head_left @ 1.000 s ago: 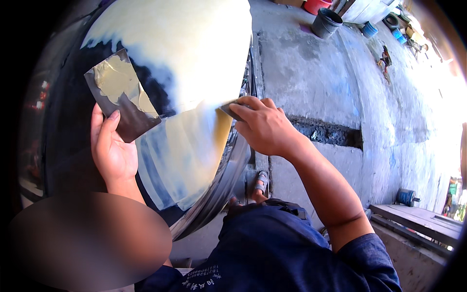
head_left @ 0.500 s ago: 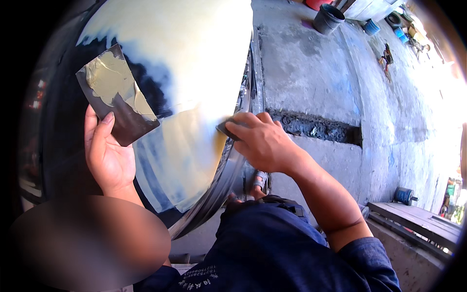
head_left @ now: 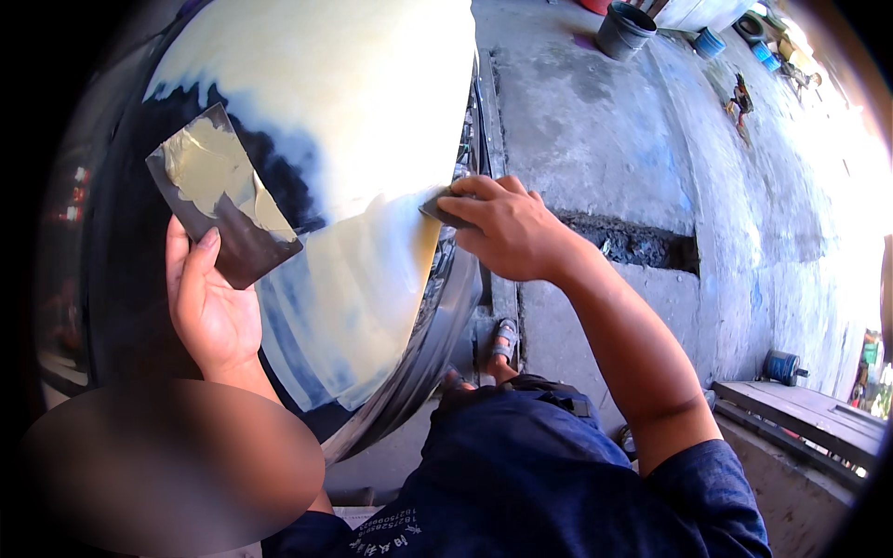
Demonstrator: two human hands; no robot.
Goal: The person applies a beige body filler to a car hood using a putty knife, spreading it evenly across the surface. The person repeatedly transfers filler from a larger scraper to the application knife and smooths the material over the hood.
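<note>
My left hand point(head_left: 209, 307) holds up a dark rectangular board point(head_left: 246, 246) with a lump of cream putty point(head_left: 197, 160) spread over much of its face. My right hand point(head_left: 502, 228) grips a small dark flat spreader point(head_left: 437, 209) against the right edge of a vehicle panel point(head_left: 326, 84). The panel is dark, with a broad cream coating over it, thinner and streaky on the part below the spreader. The spreader's working edge shows a yellowish band of coating beside it; its back is partly hidden by my fingers.
A dark bucket point(head_left: 623, 37), blue cans point(head_left: 709, 45) and a tire point(head_left: 749, 33) stand at the back right. What looks like a rooster point(head_left: 741, 100) is on the concrete floor, which has a broken trench point(head_left: 651, 246). A bench point(head_left: 791, 414) and blue container point(head_left: 781, 365) sit lower right.
My right hand with the spreader dipped lower along the panel edge half a second ago and is back higher now. My left hand and board have shifted only slightly.
</note>
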